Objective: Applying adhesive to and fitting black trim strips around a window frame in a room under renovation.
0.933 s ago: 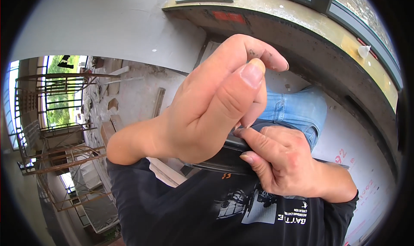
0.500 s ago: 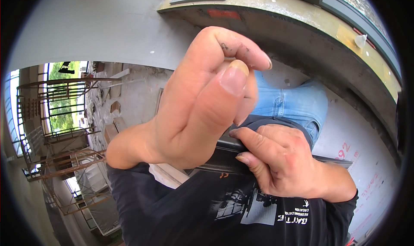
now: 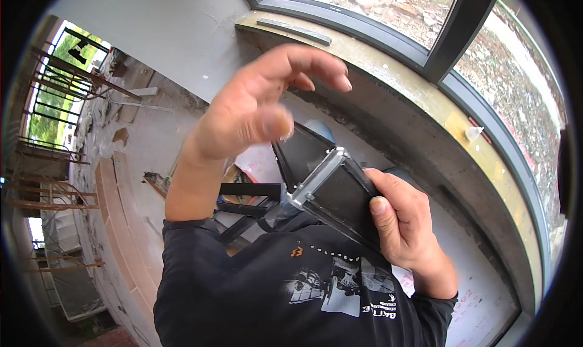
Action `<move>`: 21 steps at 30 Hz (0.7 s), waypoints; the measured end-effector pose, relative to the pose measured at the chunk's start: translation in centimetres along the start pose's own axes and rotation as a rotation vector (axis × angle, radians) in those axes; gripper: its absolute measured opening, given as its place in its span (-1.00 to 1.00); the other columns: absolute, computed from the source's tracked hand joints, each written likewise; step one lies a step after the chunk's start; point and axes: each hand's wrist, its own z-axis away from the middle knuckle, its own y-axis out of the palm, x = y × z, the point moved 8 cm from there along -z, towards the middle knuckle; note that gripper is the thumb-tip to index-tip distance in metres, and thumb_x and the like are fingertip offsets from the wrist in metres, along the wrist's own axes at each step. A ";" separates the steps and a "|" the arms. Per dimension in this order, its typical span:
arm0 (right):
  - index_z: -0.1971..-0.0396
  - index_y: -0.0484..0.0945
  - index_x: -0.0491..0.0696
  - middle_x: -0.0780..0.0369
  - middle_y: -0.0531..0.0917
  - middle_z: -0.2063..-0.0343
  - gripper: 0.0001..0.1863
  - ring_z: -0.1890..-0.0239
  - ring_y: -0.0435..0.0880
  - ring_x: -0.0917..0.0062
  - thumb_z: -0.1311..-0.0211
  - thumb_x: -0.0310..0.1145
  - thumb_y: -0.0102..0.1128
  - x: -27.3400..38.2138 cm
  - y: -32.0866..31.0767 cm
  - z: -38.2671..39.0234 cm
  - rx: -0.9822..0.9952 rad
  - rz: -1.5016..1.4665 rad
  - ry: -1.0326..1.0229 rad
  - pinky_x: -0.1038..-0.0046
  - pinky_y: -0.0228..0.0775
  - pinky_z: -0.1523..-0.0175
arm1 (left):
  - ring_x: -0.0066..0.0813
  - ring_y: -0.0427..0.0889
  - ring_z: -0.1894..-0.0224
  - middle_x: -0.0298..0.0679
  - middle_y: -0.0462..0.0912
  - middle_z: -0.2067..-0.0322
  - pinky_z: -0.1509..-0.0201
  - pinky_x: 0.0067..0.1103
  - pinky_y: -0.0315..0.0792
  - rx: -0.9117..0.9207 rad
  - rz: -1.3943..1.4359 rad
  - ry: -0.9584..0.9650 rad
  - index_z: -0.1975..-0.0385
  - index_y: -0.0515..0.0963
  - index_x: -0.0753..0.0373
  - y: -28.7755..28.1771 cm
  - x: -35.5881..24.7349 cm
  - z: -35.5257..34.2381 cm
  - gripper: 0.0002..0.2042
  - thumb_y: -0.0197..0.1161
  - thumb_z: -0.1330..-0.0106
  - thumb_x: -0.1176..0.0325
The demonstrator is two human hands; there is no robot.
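My right hand grips the right edge of a dark framed piece, thumb on the near face. It has black metal rims around dark flat faces, and a silver bar crosses its middle. Above its far left end my left hand is raised. Its fingers are bent and spread from the thumb, with nothing visible between them. The thumb is slightly smeared by motion. Part of the piece's far end is hidden behind the left hand.
A window with dark grey frames stands beyond a stone sill. On the sill lie a grey strip and a small white nozzle-like item. Black bars are left of the piece. Long boards and rusty scaffolding are farther left.
My left hand has moved up and left and its pinched fingers have spread. The dark piece, earlier mostly hidden edge-on, now shows its faces and silver bar. The view has shifted toward the window.
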 end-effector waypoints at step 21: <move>-0.46 0.25 -0.31 0.14 0.62 0.05 0.07 0.02 0.61 0.47 -0.24 0.17 0.50 -3.3 -4.8 1.9 -0.135 -0.109 0.190 0.43 0.44 -0.15 | -0.36 0.59 -0.13 -0.18 0.63 -0.09 -0.27 -0.46 0.42 0.155 0.149 0.047 -0.35 0.51 0.34 2.5 5.3 -0.3 -0.13 0.64 -0.10 -0.06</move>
